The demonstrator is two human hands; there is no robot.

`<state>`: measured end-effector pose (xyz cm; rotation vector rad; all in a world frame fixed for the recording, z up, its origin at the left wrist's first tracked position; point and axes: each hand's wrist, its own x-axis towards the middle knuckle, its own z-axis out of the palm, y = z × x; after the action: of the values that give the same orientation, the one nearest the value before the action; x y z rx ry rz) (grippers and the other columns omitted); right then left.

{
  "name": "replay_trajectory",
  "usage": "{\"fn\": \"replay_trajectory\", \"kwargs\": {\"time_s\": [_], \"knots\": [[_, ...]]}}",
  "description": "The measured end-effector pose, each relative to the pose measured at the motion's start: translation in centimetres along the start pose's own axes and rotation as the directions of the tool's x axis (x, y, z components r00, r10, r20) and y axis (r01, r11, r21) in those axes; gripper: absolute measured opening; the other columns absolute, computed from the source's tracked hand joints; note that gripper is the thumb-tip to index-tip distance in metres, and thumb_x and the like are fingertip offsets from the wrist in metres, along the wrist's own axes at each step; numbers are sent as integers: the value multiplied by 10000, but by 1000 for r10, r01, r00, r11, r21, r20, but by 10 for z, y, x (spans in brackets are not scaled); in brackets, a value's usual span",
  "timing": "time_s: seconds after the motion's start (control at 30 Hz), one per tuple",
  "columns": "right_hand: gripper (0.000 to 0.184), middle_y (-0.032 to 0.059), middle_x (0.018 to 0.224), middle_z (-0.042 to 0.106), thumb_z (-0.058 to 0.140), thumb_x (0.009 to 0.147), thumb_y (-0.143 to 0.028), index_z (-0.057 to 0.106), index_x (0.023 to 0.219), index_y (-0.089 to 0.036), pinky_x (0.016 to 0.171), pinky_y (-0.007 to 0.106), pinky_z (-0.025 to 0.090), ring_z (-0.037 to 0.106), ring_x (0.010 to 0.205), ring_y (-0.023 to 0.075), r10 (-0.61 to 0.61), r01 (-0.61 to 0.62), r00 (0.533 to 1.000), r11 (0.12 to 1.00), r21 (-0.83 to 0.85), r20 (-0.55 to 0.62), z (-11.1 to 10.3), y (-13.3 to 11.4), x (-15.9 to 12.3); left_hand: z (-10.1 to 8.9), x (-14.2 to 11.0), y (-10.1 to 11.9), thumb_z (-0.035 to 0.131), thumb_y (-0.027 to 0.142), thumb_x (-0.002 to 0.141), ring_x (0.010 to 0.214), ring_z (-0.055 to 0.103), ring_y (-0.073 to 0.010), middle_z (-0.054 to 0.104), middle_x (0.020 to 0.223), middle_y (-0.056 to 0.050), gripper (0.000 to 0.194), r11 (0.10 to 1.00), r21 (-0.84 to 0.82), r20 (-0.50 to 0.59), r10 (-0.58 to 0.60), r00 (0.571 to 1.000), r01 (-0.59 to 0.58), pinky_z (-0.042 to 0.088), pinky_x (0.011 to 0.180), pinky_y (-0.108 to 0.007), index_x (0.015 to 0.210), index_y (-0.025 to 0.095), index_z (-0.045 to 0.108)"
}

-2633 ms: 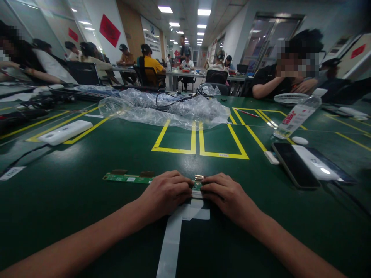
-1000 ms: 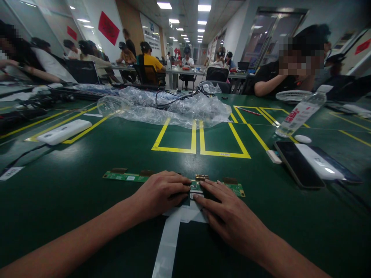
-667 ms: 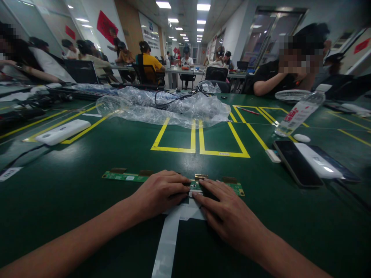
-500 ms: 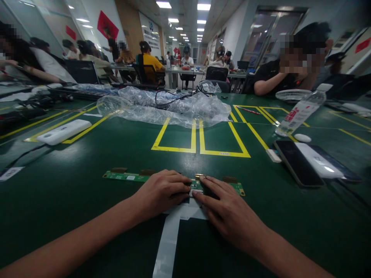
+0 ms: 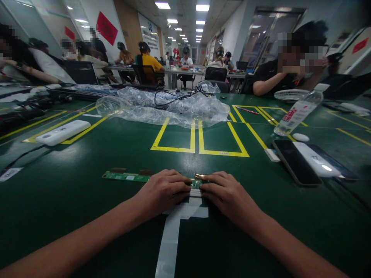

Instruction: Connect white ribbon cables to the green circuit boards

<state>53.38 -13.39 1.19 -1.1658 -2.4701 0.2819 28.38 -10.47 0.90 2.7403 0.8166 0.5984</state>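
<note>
A long narrow green circuit board [image 5: 124, 177] lies flat on the dark green table [image 5: 72, 193]. My left hand [image 5: 164, 192] rests on its middle with fingers curled and pressed down on it. My right hand [image 5: 227, 195] sits just to the right, fingers also curled, covering the board's right end. Both sets of fingertips meet at a small connector [image 5: 197, 182] on the board. A white flat ribbon cable [image 5: 171, 235] runs from that connector toward me, between my forearms.
Crumpled clear plastic wrap [image 5: 171, 106] with black wires lies beyond yellow tape rectangles [image 5: 199, 141]. A black phone [image 5: 295, 162], a white device [image 5: 314, 159] and a water bottle [image 5: 298, 112] lie at right. A white device [image 5: 62, 132] lies at left. A seated person [image 5: 278, 77] and other people are further back.
My right hand has pulled its stretched fingers back into a curl over the board's right end, so that end is hidden again. My left hand has stayed in place.
</note>
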Motion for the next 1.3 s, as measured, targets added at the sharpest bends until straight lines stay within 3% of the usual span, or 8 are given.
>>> {"fn": "replay_trajectory", "kwargs": {"time_s": [0.4, 0.67, 0.9, 1.03, 1.13, 1.3], "knots": [[167, 40, 1206, 668, 611, 932, -203, 690, 1076, -230, 830, 423, 451, 564, 1015, 239, 19, -19, 1000, 1000, -7, -7, 1, -1, 1, 0, 2, 0, 566, 195, 952, 922, 627, -201, 699, 1119, -1, 115, 996, 81, 16, 23, 1000, -24, 441, 734, -349, 987, 205, 676], [123, 59, 1170, 678, 598, 937, -195, 688, 1019, -209, 794, 411, 449, 569, 967, 241, -9, 9, 1000, 998, -58, -5, 3, 1, 2, 0, 3, 1, 597, 202, 935, 908, 632, -196, 710, 1096, -9, 97, 999, 41, -9, 14, 1000, -14, 472, 764, -353, 964, 196, 690], [156, 41, 1198, 666, 569, 956, -216, 672, 1073, -230, 829, 419, 462, 578, 1006, 236, -17, 16, 1000, 998, -63, -5, 0, -1, 1, 3, 0, 10, 544, 193, 954, 1028, 640, -222, 687, 1185, -32, 197, 991, 134, 12, -4, 1000, 2, 526, 837, -409, 1106, 196, 670], [203, 53, 1250, 644, 553, 962, -212, 647, 1141, -227, 920, 465, 449, 560, 1113, 253, -23, 21, 999, 998, -62, -32, -2, -1, -3, 1, -4, 31, 455, 170, 978, 1214, 583, -243, 625, 1315, -84, 342, 974, 218, 52, -72, 996, 59, 498, 1006, -455, 1286, 147, 604], [211, 66, 1235, 649, 535, 963, -206, 646, 1141, -220, 949, 479, 445, 554, 1133, 255, -12, 7, 995, 999, -45, -101, -5, -1, -4, -2, -6, 38, 410, 281, 1007, 1310, 511, -248, 527, 1426, -96, 420, 967, 226, 117, -150, 982, 120, 458, 1075, -459, 1387, 146, 530], [233, 85, 1235, 650, 537, 941, -183, 667, 1130, -222, 962, 482, 460, 556, 1163, 253, 24, -26, 991, 1000, -13, -135, -10, 1, -7, -4, -7, 14, 348, 407, 1020, 1364, 444, -280, 440, 1485, -130, 519, 933, 254, 127, -296, 947, 257, 418, 1101, -489, 1444, 134, 471]]}}
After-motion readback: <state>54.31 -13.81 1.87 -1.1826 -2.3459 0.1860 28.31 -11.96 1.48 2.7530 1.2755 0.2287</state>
